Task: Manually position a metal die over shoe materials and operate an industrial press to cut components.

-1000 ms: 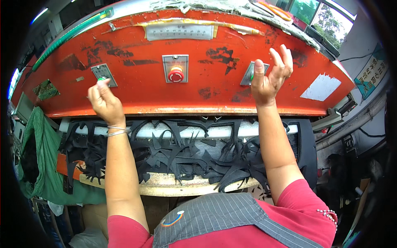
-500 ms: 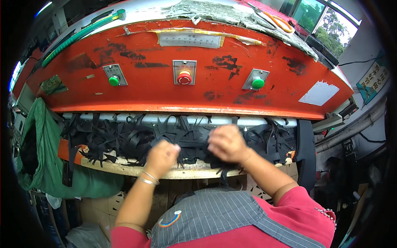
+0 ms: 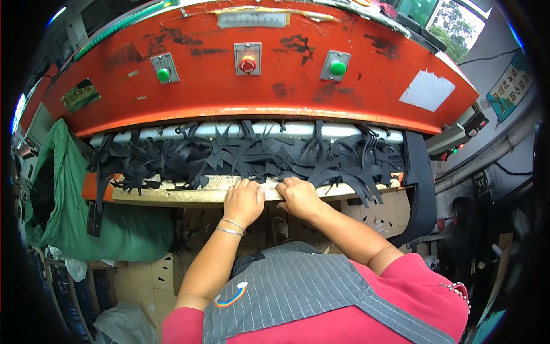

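Note:
My left hand (image 3: 244, 202) is closed over the front edge of a pale wooden board (image 3: 163, 194), a metal bangle at its wrist. Just to its right, my right hand (image 3: 299, 198) is curled over the same edge, thumb below. Past my fingertips lies a tangled heap of black cut strips (image 3: 229, 153), flat and ragged, spread along the bed of a red machine (image 3: 212, 94). Some strip ends hang over the board's edge on the right. My palms and the undersides of my fingers are hidden.
The machine's front carries a red button (image 3: 247, 64), a left green button (image 3: 163, 74) and a right green button (image 3: 338, 68). A white bar (image 3: 263, 128) runs behind the strips. Green cloth (image 3: 132, 232) hangs at left; a black sheet (image 3: 421, 183) droops at right.
Both hands have come down and closer together, from over the strips onto the board's front edge. The view has tilted downward, and more strips show in the middle.

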`<state>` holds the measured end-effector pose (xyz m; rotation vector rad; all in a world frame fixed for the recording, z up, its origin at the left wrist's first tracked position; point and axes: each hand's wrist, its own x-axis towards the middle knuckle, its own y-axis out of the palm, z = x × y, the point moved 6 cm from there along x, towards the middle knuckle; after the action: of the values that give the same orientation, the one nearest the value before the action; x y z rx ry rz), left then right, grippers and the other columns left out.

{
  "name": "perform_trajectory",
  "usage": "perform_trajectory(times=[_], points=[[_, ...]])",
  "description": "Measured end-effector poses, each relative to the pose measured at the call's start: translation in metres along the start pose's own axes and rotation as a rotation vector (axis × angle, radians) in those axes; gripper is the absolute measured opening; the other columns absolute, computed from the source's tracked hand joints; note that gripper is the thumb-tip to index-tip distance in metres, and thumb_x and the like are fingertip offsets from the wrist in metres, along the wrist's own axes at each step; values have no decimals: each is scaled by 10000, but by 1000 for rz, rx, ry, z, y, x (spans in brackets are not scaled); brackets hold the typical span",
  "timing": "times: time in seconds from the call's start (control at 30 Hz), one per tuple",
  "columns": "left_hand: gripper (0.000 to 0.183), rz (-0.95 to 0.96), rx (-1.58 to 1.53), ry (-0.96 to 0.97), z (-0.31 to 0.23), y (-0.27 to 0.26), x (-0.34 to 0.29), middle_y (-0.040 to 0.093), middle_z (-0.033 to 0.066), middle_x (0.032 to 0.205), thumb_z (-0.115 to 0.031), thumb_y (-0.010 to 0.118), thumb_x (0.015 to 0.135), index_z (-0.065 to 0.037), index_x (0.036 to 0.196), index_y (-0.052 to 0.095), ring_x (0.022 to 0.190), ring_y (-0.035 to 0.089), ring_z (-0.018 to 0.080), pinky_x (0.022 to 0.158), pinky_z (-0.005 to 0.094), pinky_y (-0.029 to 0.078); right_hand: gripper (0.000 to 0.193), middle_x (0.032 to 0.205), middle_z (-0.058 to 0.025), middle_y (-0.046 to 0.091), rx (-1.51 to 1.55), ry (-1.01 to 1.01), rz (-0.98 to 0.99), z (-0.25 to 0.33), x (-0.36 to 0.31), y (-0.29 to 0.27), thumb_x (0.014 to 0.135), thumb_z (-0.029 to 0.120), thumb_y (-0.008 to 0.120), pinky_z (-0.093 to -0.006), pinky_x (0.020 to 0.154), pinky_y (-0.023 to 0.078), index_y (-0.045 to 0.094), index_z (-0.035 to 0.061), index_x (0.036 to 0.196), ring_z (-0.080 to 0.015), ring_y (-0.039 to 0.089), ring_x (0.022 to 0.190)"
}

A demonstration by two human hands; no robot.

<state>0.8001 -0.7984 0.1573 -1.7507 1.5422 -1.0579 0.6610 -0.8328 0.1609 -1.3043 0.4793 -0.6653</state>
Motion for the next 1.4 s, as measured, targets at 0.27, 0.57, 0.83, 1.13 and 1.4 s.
perform_trajectory(times=[0.27,0.57,0.83,1.13,1.4], points=[[273,307,-21,40,21,18,44,659,164,809,-287,594,818,-39,760,692,793,635,359,753,454,502,356,878,-122,638,76,-115,172,-22,20,13,664,265,782,-399,731,532,632,41,897,-307,644,855],[130,-114,-199,274,46,54,218,603,102,791,-195,658,828,-89,876,716,807,580,310,729,406,483,211,854,-121,658,-55,-252,-98,-174,210,-35,809,179,657,-424,711,520,666,99,1005,-331,632,828],[115,-68,-82,393,79,118,299,509,53,804,-232,708,777,-130,831,696,813,550,249,721,381,457,357,1277,-39,546,-576,-689,-5,-229,369,35,800,207,630,-372,961,439,635,228,1156,-210,491,1230],[86,-289,-399,576,77,88,326,479,102,830,-130,630,820,-75,787,571,837,502,317,745,413,430,380,1259,-80,575,-478,-864,194,-224,420,41,753,138,637,-397,1057,387,646,169,1132,-254,494,1246],[578,-326,-849,90,106,126,315,521,180,971,-562,545,890,-26,1079,441,898,531,352,802,421,471,247,1088,-152,622,-176,-960,-100,-231,380,1,731,81,623,-425,1083,385,630,32,973,-314,570,1130]])
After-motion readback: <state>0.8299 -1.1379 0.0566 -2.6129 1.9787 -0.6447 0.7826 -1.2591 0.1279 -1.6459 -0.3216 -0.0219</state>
